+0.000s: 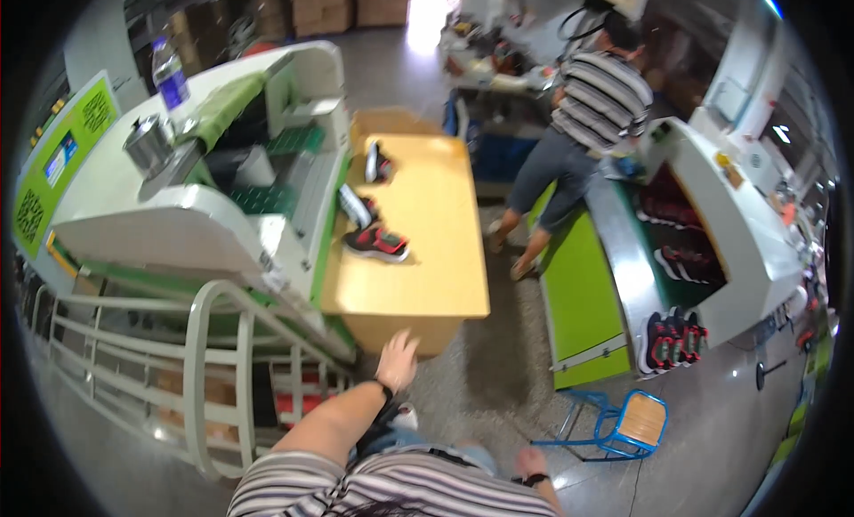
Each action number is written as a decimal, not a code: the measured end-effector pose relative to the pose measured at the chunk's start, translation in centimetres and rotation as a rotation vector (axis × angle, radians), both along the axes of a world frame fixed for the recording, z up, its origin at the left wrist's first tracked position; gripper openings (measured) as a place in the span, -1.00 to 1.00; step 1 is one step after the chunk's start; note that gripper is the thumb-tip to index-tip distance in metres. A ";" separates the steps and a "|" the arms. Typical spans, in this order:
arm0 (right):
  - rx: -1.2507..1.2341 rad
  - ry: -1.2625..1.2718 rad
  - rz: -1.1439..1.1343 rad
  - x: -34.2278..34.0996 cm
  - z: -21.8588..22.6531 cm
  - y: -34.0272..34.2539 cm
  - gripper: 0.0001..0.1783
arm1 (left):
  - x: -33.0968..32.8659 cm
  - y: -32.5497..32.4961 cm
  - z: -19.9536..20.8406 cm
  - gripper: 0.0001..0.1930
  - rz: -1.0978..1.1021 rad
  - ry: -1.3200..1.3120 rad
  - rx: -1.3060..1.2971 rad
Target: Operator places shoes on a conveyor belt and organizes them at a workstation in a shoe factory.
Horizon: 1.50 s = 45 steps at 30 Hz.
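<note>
My left hand (pixel 398 361) is stretched forward just below the front edge of a light wooden table (pixel 436 277). Its fingers are loosely extended and hold nothing; I cannot tell whether they touch the table's front panel. Lower down on the right, my right hand (pixel 532 464) hangs beside my body, small and foreshortened, its fingers unclear. On the table's left half lie a black-and-red sneaker (pixel 377 243) with a white sole, a dark shoe with white (pixel 358 205) behind it, and another dark shoe (pixel 378 164) farther back.
A white-and-green conveyor machine (pixel 320 63) borders the table's left, with a metal railing (pixel 197 375) before it. At right, shoes (pixel 672 342) stand on another machine's end (pixel 592 326), near a blue-framed stool (pixel 642 419). A person (pixel 596 99) in a striped shirt stands beyond.
</note>
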State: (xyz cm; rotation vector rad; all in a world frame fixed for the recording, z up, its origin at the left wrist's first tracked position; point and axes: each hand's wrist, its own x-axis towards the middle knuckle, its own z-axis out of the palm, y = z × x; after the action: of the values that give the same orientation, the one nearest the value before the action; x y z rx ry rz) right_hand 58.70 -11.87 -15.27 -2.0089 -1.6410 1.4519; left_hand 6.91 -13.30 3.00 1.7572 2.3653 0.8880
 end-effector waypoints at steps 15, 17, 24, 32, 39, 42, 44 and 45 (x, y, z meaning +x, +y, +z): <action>0.492 0.339 0.744 -36.2 22.8 28.5 -0.79 | -9.1 3.8 3.7 -0.42 0.288 -0.036 -0.497; 0.511 0.401 0.907 -42.2 24.4 31.6 -0.75 | -12.6 5.7 4.4 -0.57 0.358 -0.291 -0.567; 0.510 0.527 1.392 -59.9 25.2 34.3 -0.39 | -23.4 15.6 9.0 -0.59 0.767 -0.220 -0.002; 0.326 0.559 1.245 -61.6 20.9 33.0 -0.15 | -30.9 25.3 6.7 0.06 1.034 -0.570 -0.318; -0.133 0.573 0.728 -47.0 23.9 39.2 -0.18 | -30.1 24.1 4.0 -0.52 0.770 -1.294 0.219; -0.182 0.552 0.580 -47.3 26.2 40.2 -0.24 | -26.6 18.3 7.0 -0.61 0.239 -1.938 0.489; -0.189 0.608 0.602 -50.7 29.5 40.9 -0.25 | -23.7 16.8 10.4 -0.58 0.036 -2.270 0.706; -0.199 0.603 0.624 -52.8 31.5 41.2 -0.25 | -22.8 16.2 12.8 -0.48 -0.010 -2.247 0.751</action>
State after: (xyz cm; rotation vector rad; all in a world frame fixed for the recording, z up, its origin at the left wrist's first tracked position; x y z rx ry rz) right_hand 5.87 29.33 16.27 -0.9520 -1.9425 2.2085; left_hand -15.87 2.94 15.78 -0.0623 0.4178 2.0029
